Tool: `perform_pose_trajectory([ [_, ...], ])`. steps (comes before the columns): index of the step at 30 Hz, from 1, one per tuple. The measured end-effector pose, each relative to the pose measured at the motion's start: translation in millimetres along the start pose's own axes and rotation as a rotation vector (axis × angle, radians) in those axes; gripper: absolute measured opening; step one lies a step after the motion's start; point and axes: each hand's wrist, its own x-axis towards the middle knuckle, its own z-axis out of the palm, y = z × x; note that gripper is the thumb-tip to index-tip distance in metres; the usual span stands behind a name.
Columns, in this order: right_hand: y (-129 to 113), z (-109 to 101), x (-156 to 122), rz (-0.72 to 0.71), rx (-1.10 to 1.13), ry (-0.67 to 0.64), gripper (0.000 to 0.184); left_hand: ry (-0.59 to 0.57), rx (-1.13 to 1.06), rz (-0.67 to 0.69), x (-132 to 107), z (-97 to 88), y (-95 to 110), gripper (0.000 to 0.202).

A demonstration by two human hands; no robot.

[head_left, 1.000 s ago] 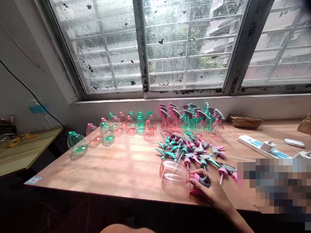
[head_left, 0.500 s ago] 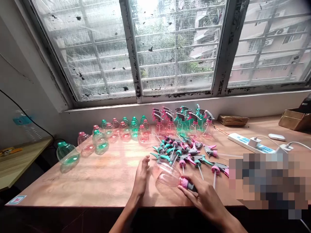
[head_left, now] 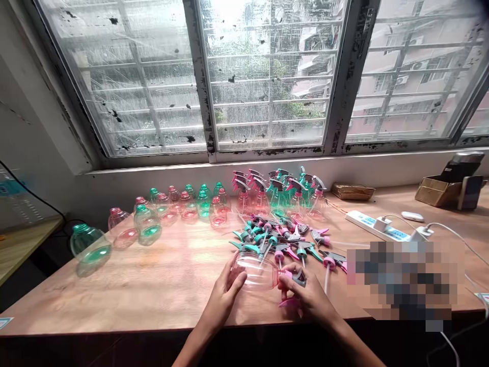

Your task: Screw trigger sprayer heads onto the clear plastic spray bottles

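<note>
Now the left hand (head_left: 225,290) cups the pink bottle (head_left: 254,270); the right hand (head_left: 309,298) pinches its trigger cap (head_left: 294,278).

Our left hand (head_left: 225,290) sits at six o'clock, fingers curved in a cupping grip, thumb raised. Our right hand (head_left: 307,298), at five o'clock, pinches its fingertips together. Our forearms (head_left: 193,344) converge toward twelve.
</note>
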Motion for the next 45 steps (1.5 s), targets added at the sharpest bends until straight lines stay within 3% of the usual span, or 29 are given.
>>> perform_pose_trajectory([
  [3, -1.4, -7.1, -1.8, -0.011, -0.036, -0.044, 0.047, -0.025, -0.053, 0.023, 1.1, 0.9, -5.5, 0.076],
  [8, 1.1, -13.3, -1.7, -0.024, -0.011, -0.059, 0.044, -0.115, -0.208, -0.001, 3.9, -1.5, -13.3, 0.098],
  [13, 4.3, -14.1, -0.9, 0.006, 0.018, -0.051, 0.044, -0.22, -0.144, 0.046, -0.7, -2.8, -9.1, 0.097],
  [21, 11.0, -13.1, -1.6, 0.023, -0.022, -0.099, 0.045, -0.203, -0.039, 0.162, -1.3, -1.5, -21.8, 0.093],
  [25, 11.4, -13.5, -2.1, 0.015, -0.02, -0.106, 0.044, -0.224, -0.013, 0.078, -5.0, 0.2, -14.7, 0.107],
  [30, 7.3, -13.9, -2.3, 0.052, 0.01, -0.098, 0.046, -0.235, -0.039, 0.04, -7.3, 2.1, -6.3, 0.099],
  [35, 0.8, -13.4, -2.9, 0.041, 0.05, -0.064, 0.045, -0.211, 0.116, 0.181, -5.8, -0.6, -24.1, 0.093],
  [38, -0.3, -12.4, -3.8, 0.042, 0.06, -0.064, 0.044, -0.202, 0.137, 0.179, -6.2, -0.5, -28.7, 0.095],
  [42, 1.0, -12.0, -5.2, 0.067, 0.08, -0.097, 0.044, -0.18, 0.15, 0.095, -7.4, 2.6, -15.4, 0.105],
  [45, 2.1, -12.7, -5.4, 0.059, 0.079, -0.118, 0.043, -0.164, 0.13, 0.057, -6.6, 4.2, -5.5, 0.091],
])
